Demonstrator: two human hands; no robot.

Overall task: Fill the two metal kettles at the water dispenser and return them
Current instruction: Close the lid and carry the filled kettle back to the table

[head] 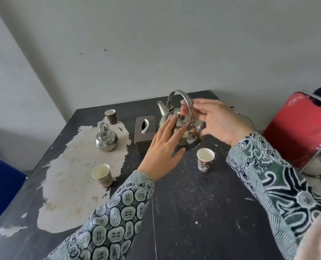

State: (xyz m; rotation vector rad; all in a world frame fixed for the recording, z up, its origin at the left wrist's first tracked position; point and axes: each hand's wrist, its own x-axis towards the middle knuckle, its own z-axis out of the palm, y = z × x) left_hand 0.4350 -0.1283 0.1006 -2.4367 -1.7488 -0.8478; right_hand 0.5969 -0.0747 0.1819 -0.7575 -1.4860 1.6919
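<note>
Patterned sleeves fill the foreground, and both arms reach out over the dark table (193, 212) toward the large kettle (182, 132). That kettle stands upright between the two hands, its spout aimed away and left, its bail handle (187, 107) arched straight up. The right hand (219, 122) is just beside the handle, fingers spread and slack, gripping nothing. The left hand (165, 147) lies flat and open against the kettle's near-left flank, holding nothing either. So the right is nearer the handle, likely the one to lift. Left of the large kettle, past the tissue box (144, 136), the small kettle (106, 140) waits untouched. A paper cup (205, 162) stands just in front.
</note>
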